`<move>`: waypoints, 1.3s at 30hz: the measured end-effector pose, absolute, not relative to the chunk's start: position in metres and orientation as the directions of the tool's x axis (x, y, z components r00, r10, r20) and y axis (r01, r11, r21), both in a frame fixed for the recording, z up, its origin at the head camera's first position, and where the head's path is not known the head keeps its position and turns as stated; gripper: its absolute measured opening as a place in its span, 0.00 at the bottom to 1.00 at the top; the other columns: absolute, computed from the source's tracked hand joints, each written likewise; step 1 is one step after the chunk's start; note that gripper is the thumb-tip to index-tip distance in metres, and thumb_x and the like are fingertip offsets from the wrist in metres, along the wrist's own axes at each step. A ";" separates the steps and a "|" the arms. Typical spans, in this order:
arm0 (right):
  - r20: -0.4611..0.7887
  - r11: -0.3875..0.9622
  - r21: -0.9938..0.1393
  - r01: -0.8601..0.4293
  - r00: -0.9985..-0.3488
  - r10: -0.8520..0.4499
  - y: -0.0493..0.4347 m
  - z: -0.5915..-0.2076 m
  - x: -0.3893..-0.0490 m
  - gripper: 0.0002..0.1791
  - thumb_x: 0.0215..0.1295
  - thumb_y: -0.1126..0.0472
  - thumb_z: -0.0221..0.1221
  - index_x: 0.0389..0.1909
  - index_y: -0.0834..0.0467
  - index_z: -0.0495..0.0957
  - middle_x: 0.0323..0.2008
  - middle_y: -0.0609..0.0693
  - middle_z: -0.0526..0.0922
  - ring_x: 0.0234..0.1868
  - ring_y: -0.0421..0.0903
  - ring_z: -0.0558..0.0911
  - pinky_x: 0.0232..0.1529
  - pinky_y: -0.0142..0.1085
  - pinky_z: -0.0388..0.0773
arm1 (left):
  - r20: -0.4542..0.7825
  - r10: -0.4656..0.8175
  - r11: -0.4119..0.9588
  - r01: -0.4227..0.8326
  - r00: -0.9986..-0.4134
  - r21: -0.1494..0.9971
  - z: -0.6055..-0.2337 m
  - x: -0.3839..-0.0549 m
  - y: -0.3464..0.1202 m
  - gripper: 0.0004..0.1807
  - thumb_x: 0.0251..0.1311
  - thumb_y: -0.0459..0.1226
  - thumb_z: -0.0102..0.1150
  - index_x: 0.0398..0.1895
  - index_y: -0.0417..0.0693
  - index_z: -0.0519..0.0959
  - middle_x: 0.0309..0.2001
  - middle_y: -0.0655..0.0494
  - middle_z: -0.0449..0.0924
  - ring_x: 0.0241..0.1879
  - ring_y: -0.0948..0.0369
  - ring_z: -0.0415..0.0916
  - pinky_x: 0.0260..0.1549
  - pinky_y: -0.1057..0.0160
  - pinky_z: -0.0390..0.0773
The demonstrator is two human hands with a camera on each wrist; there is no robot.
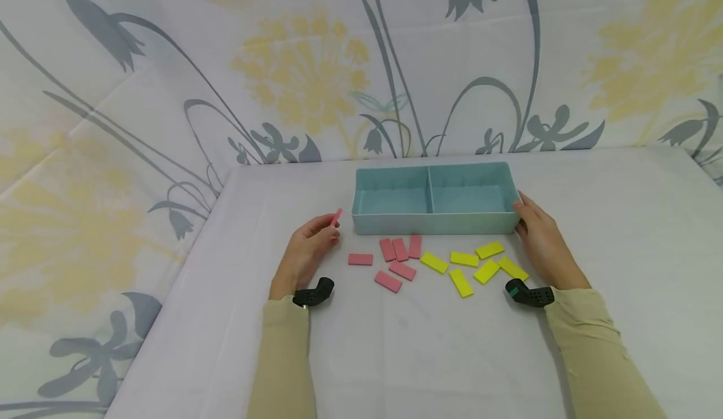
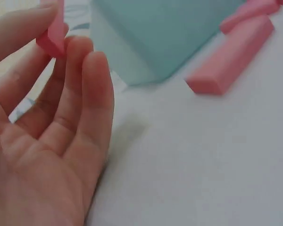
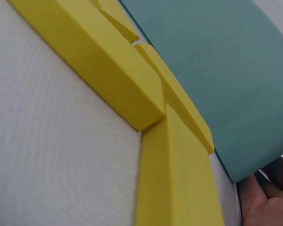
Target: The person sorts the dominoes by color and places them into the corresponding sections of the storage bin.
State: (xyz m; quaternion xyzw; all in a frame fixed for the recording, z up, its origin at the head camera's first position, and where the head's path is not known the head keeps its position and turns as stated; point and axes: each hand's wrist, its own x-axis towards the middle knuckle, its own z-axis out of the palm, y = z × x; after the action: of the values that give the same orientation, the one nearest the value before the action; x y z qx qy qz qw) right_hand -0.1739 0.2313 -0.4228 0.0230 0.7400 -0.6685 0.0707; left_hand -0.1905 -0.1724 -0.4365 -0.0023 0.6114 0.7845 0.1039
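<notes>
One pink block (image 1: 336, 217) is pinched between the thumb and fingers of the left hand (image 1: 307, 251), up off the tabletop (image 1: 407, 356); on my head feed it sits just left of the tray (image 1: 429, 224), apart from its wall. Its long axis tilts, upper end leaning toward the tray's side. The relation I'd judge by: the left compartment (image 1: 392, 193) lies to the block's right, past the rim, and the left hand is the nearer one to it. The right hand (image 1: 545, 243) holds the tray's right end, fingers at the corner beside the right compartment (image 1: 471, 189). I count six loose pink blocks (image 1: 360, 259) and, nearer the right hand, six yellow blocks (image 1: 464, 259), all in front of the tray.
</notes>
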 end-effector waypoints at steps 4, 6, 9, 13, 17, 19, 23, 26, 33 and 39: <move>-0.131 0.113 -0.986 0.124 -0.990 -0.057 0.234 -0.423 -0.174 0.40 0.64 0.37 0.37 0.69 0.53 0.34 0.69 0.46 0.32 0.68 0.41 0.37 0.64 0.38 0.43 | -0.077 0.113 -0.429 -0.118 -0.991 0.895 -0.439 -0.198 -0.167 0.21 0.57 0.34 0.56 0.54 0.41 0.68 0.41 0.51 0.70 0.42 0.59 0.70 0.51 0.59 0.68; -0.132 0.104 -0.987 0.126 -0.989 -0.060 0.233 -0.424 -0.174 0.40 0.64 0.38 0.37 0.69 0.52 0.34 0.69 0.46 0.32 0.68 0.41 0.37 0.64 0.37 0.43 | -0.071 0.074 -0.453 -0.097 -0.995 0.886 -0.440 -0.201 -0.164 0.21 0.56 0.35 0.57 0.54 0.42 0.69 0.40 0.52 0.71 0.41 0.59 0.71 0.51 0.59 0.68; -0.128 0.099 -0.988 0.122 -0.990 -0.064 0.232 -0.423 -0.175 0.40 0.64 0.38 0.37 0.69 0.52 0.34 0.69 0.46 0.32 0.68 0.41 0.37 0.64 0.38 0.43 | -0.058 0.017 -0.433 -0.059 -0.998 0.899 -0.438 -0.202 -0.160 0.22 0.55 0.36 0.59 0.53 0.41 0.70 0.40 0.51 0.72 0.41 0.58 0.71 0.50 0.59 0.69; -0.128 0.115 -0.986 0.122 -0.990 -0.050 0.230 -0.422 -0.175 0.40 0.64 0.38 0.36 0.69 0.52 0.34 0.69 0.47 0.32 0.68 0.41 0.37 0.64 0.38 0.44 | -0.023 -0.032 -0.373 -0.009 -0.999 0.928 -0.436 -0.202 -0.156 0.23 0.54 0.40 0.59 0.53 0.43 0.72 0.44 0.47 0.72 0.42 0.54 0.71 0.48 0.60 0.70; -0.144 0.114 -0.984 0.138 -0.988 -0.049 0.230 -0.421 -0.175 0.40 0.64 0.37 0.36 0.69 0.52 0.33 0.69 0.46 0.31 0.67 0.40 0.36 0.64 0.37 0.43 | 0.044 -0.068 -0.312 0.063 -0.997 0.948 -0.434 -0.201 -0.153 0.22 0.55 0.42 0.58 0.54 0.47 0.74 0.48 0.46 0.73 0.45 0.52 0.70 0.45 0.62 0.72; -0.143 0.110 -0.984 0.137 -0.988 -0.052 0.230 -0.421 -0.175 0.40 0.64 0.38 0.36 0.69 0.52 0.33 0.69 0.46 0.31 0.67 0.40 0.36 0.64 0.37 0.43 | 0.080 -0.083 -0.254 0.099 -0.993 0.962 -0.433 -0.201 -0.151 0.21 0.55 0.43 0.58 0.53 0.49 0.74 0.49 0.47 0.73 0.46 0.53 0.69 0.45 0.62 0.72; -0.137 0.096 -0.987 0.131 -0.989 -0.056 0.231 -0.422 -0.175 0.39 0.65 0.38 0.36 0.69 0.52 0.33 0.69 0.46 0.31 0.67 0.41 0.36 0.64 0.37 0.43 | 0.126 -0.090 -0.138 0.138 -0.988 0.981 -0.429 -0.200 -0.146 0.20 0.55 0.43 0.58 0.53 0.52 0.75 0.50 0.51 0.74 0.48 0.51 0.69 0.45 0.63 0.72; -0.141 0.094 -0.986 0.136 -0.989 -0.051 0.230 -0.422 -0.175 0.40 0.64 0.38 0.36 0.69 0.52 0.33 0.69 0.46 0.31 0.67 0.40 0.37 0.64 0.37 0.43 | 0.141 -0.087 -0.079 0.148 -0.986 0.986 -0.422 -0.196 -0.141 0.19 0.56 0.41 0.57 0.52 0.51 0.74 0.50 0.52 0.74 0.48 0.50 0.70 0.45 0.63 0.73; -0.133 0.099 -0.987 0.128 -0.990 -0.047 0.230 -0.423 -0.175 0.40 0.64 0.37 0.37 0.69 0.53 0.34 0.69 0.46 0.31 0.68 0.41 0.37 0.64 0.38 0.43 | 0.134 -0.056 -0.014 0.135 -0.989 0.991 -0.407 -0.189 -0.130 0.18 0.58 0.38 0.56 0.52 0.47 0.74 0.48 0.51 0.74 0.45 0.55 0.72 0.43 0.62 0.74; -0.132 0.093 -0.987 0.128 -0.990 -0.045 0.229 -0.423 -0.174 0.41 0.63 0.37 0.37 0.69 0.52 0.35 0.69 0.46 0.32 0.68 0.41 0.37 0.64 0.38 0.43 | 0.167 -0.041 0.062 0.165 -0.985 0.984 -0.403 -0.190 -0.123 0.16 0.58 0.37 0.55 0.50 0.47 0.75 0.46 0.54 0.76 0.44 0.59 0.71 0.42 0.61 0.74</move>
State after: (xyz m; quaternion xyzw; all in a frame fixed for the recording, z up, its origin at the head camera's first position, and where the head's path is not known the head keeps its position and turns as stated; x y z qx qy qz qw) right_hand -0.1741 0.2293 -0.4235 0.0282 0.7364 -0.6730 0.0640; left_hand -0.1895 -0.1233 -0.4030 0.0426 0.7248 0.6835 -0.0752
